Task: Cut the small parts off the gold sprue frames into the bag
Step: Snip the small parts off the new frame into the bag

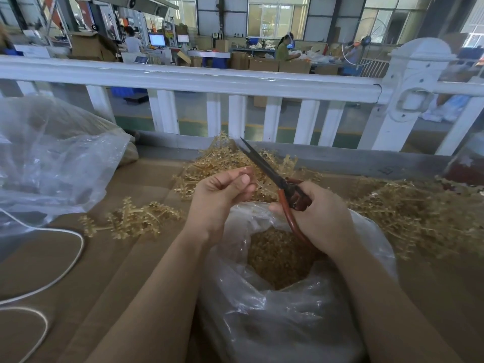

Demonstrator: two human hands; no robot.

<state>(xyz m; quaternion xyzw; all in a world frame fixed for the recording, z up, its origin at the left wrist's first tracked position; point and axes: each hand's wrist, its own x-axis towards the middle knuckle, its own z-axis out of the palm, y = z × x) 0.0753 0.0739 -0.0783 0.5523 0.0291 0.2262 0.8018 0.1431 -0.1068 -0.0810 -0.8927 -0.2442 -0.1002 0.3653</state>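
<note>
The left hand [222, 191] is curled with thumb and fingertips pinching a thin, pale stem of a gold frame [258, 185], held up just above the mouth of the clear bag [288, 297]; most of that piece is hidden by the fingers, so I cannot tell how many parts are left on it. The right hand [318, 218] is wrapped round the red handles of the scissors [272, 174], whose dark blades point up and away and look almost closed, passing just beside the pinched stem. The bag sits between the forearms, already holding a deep layer of small gold parts [280, 258]. More frames lie heaped on the brown cardboard [131, 271]: a pile behind the hands [222, 158], a bigger pile to the right [419, 210], and a loose frame to the left [131, 218]. A large crumpled plastic sheet [52, 158] and a white cord [65, 258] lie further left, with a white railing [196, 79] beyond. These frames look light, thin and springy, likely brittle at the little joints, so the bare central stem seems the best place to hold, keeping the branch ends over the bag so cut parts drop in rather than flick away
</note>
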